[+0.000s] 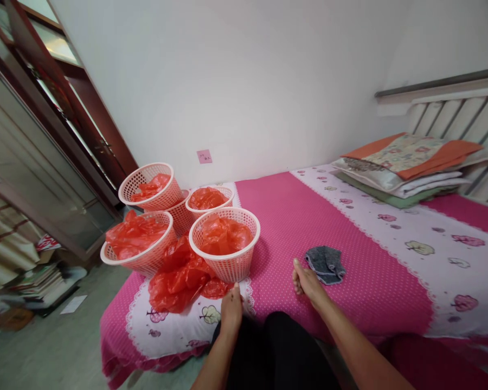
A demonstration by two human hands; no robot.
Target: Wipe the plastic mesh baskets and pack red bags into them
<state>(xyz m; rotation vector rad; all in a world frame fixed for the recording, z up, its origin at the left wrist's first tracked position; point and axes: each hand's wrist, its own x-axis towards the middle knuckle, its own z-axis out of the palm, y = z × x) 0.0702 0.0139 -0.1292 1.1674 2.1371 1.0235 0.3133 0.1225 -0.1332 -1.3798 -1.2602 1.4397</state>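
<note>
My left hand is closed with the thumb up, just in front of a pink plastic basket that has a red plastic bag in it. Loose red bags lie on the bed left of that hand. My right hand makes a loose fist, thumb raised, beside a crumpled dark grey cloth. Nothing shows in either hand. More pink baskets with red bags stand behind and to the left: one at the left, one at the back and one raised on another basket.
A pink and white bedspread covers the bed under everything. Folded bedding is piled at the right, by the headboard. A wall runs along the back. Books are stacked on the floor at left, near a cabinet and door.
</note>
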